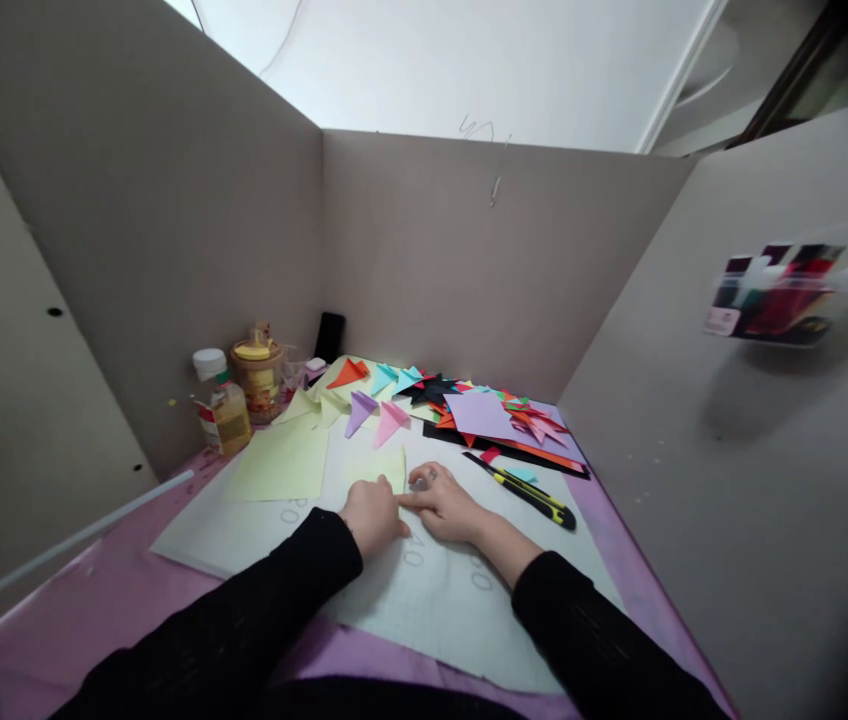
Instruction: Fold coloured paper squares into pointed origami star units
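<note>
A small pale yellow paper sheet (371, 465) lies on the white sheet in front of me, its right edge raised as if folded. My left hand (373, 515) is closed on its lower edge, fingers curled and pressed down. My right hand (448, 502), with a ring on one finger, meets it at the lower right corner. Its index finger reaches toward the left hand, and the fingers are closed on the paper's edge. The fingertips partly hide that corner. Left of the hands lies a larger pale yellow sheet (281, 465).
A black and yellow utility knife (525, 492) lies to the right. Behind are folded paper triangles (392, 422), a lilac sheet (480, 413) and a pile of coloured paper stars (435, 388). A bottle (224, 410), a tub (259, 375) and a phone (329, 337) stand back left. Grey panels (469, 240) enclose the table.
</note>
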